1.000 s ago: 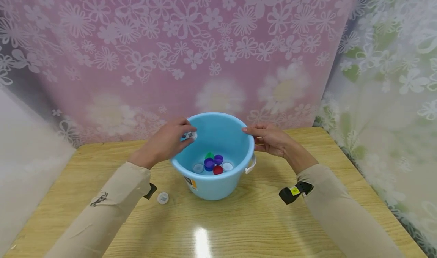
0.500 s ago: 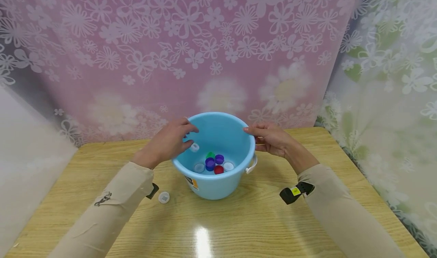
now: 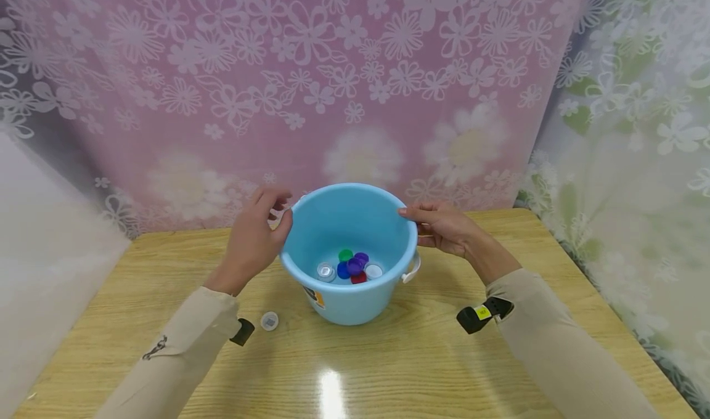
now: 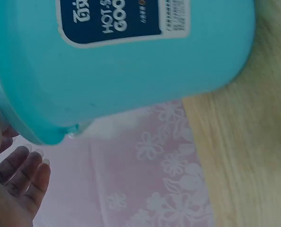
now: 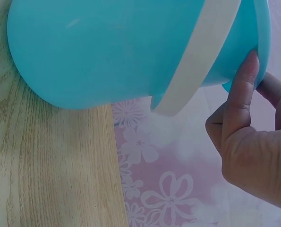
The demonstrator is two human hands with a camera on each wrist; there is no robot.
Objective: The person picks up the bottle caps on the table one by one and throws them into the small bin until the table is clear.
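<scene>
A light blue bucket (image 3: 349, 305) stands upright on the table, and several bottle caps lie on its floor. Among them are a green cap (image 3: 346, 255), a purple cap (image 3: 355, 267), a red cap (image 3: 359, 278) and a white cap (image 3: 374, 272). A clear-and-white cap (image 3: 325, 272) lies at the left of the group. My right hand (image 3: 444, 228) pinches the bucket's right rim, thumb inside and fingers outside. At the left rim is my left hand (image 3: 252, 237), with relaxed fingers that hold nothing and the thumb right at the edge.
On the wooden table (image 3: 399, 370), a round white cap (image 3: 269, 321) lies left of the bucket. The bucket's white handle (image 5: 199, 59) hangs down its right side. A pink flowered curtain (image 3: 355, 86) hangs behind the table's far edge.
My left hand let go of a white cap, which fell into the bucket, and then drew back left to outside the rim. The caps inside shifted. My right hand stays on the rim.
</scene>
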